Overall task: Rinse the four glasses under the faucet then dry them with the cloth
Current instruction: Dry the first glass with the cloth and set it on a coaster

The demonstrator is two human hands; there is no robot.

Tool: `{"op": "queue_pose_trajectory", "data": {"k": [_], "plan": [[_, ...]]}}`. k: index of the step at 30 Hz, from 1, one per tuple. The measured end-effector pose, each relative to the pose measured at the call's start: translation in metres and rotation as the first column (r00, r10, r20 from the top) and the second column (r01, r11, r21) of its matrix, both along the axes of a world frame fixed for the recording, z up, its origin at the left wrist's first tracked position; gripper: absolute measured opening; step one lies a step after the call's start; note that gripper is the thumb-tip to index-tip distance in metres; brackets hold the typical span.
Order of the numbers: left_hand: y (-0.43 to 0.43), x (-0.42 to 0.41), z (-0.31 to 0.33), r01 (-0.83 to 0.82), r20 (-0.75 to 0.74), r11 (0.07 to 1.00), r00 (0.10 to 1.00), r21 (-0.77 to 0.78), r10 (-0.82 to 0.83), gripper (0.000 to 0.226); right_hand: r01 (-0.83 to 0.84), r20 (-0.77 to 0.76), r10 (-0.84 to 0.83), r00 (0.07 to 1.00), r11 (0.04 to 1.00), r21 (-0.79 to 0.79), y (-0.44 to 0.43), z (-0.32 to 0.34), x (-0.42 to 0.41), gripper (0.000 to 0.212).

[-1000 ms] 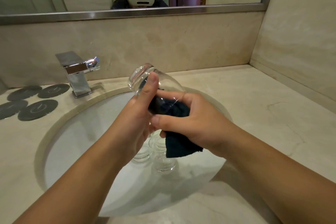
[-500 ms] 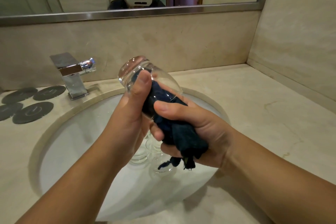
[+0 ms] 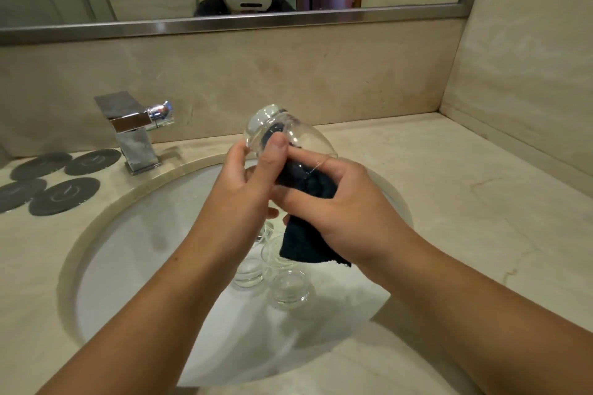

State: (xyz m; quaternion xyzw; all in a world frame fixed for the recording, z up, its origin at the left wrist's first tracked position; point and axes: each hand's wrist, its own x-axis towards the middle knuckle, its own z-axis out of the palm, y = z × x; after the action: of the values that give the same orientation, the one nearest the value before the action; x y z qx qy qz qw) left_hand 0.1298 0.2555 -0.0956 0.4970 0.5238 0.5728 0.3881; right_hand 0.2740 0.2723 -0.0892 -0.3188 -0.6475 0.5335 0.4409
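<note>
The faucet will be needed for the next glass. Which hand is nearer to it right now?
Left. The left hand, gripping the glass, is to the right of the faucet. The right hand, holding the cloth, is farther right, beyond the left hand.

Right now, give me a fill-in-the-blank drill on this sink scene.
1. The left hand grips a clear ____ tilted over the sink basin.
2. The right hand holds a dark ____ stuffed into it.
3. ____ more glasses sit in that basin.
4. ____ dark round coasters lie left of the faucet.
Missing words: glass; cloth; three; four.
</note>
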Motion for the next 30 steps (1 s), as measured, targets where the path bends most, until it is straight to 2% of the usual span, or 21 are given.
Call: {"op": "queue_pose_trajectory", "data": {"k": [3,5,8,10,12,15,17,20,22,23,24,26,28,30], "plan": [[-0.003,0.007,0.0,0.001,0.073,1.0,0.997,-0.011,-0.001,0.071,-0.02,0.146,0.011,0.989,0.998,0.061,0.0,-0.002,-0.001,0.041],[-0.004,0.008,0.0,-0.009,0.105,1.0,0.994,-0.012,0.01,0.068,-0.038,0.147,0.031,0.989,0.998,0.043,-0.001,-0.002,0.0,0.037],[-0.004,0.006,0.0,0.017,0.143,1.0,0.99,0.009,-0.018,0.071,-0.104,-0.006,0.104,0.995,0.989,-0.104,-0.003,0.003,0.001,0.042],[-0.004,0.006,0.0,0.048,0.175,0.998,0.983,0.03,-0.053,0.071,-0.187,-0.166,0.149,0.975,0.951,-0.244,-0.002,0.009,0.004,0.048],[-0.005,0.006,0.001,0.089,0.212,0.995,0.972,0.048,-0.097,0.068,-0.292,-0.293,0.198,0.935,0.901,-0.322,-0.002,0.012,0.007,0.052],[-0.004,0.005,0.002,0.134,0.223,0.99,0.964,0.053,-0.142,0.073,-0.31,-0.328,0.198,0.924,0.888,-0.339,-0.002,0.012,0.007,0.054],[-0.004,0.006,0.001,0.154,0.229,0.988,0.961,0.032,-0.157,0.078,-0.235,-0.258,0.161,0.953,0.927,-0.292,-0.002,0.01,0.005,0.049],[-0.002,0.003,0.001,0.168,0.244,0.985,0.957,-0.026,-0.157,0.08,-0.107,0.029,0.109,0.994,0.991,-0.084,-0.002,0.004,0.002,0.053],[-0.001,0.003,0.001,0.18,0.242,0.983,0.956,-0.043,-0.164,0.065,-0.088,0.194,0.076,0.978,0.995,0.056,-0.003,0.001,0.0,0.051],[-0.001,0.003,0.001,0.174,0.248,0.984,0.956,-0.05,-0.156,0.06,-0.095,0.221,0.077,0.972,0.993,0.073,-0.004,0.001,0.0,0.05],[-0.002,0.003,0.001,0.168,0.259,0.984,0.955,-0.057,-0.148,0.058,-0.106,0.208,0.093,0.974,0.993,0.052,-0.004,0.002,0.0,0.049],[-0.003,0.005,0.001,0.168,0.286,0.984,0.947,-0.064,-0.144,0.063,-0.159,0.086,0.166,0.982,0.984,-0.08,-0.003,0.003,0.003,0.048],[-0.006,0.007,0.003,0.175,0.299,0.983,0.942,-0.052,-0.152,0.058,-0.272,-0.123,0.247,0.961,0.921,-0.28,-0.005,0.009,0.005,0.046],[-0.007,0.005,0.004,0.181,0.272,0.983,0.948,-0.03,-0.166,0.062,-0.376,-0.271,0.287,0.919,0.843,-0.383,-0.006,0.012,0.006,0.051]]}}
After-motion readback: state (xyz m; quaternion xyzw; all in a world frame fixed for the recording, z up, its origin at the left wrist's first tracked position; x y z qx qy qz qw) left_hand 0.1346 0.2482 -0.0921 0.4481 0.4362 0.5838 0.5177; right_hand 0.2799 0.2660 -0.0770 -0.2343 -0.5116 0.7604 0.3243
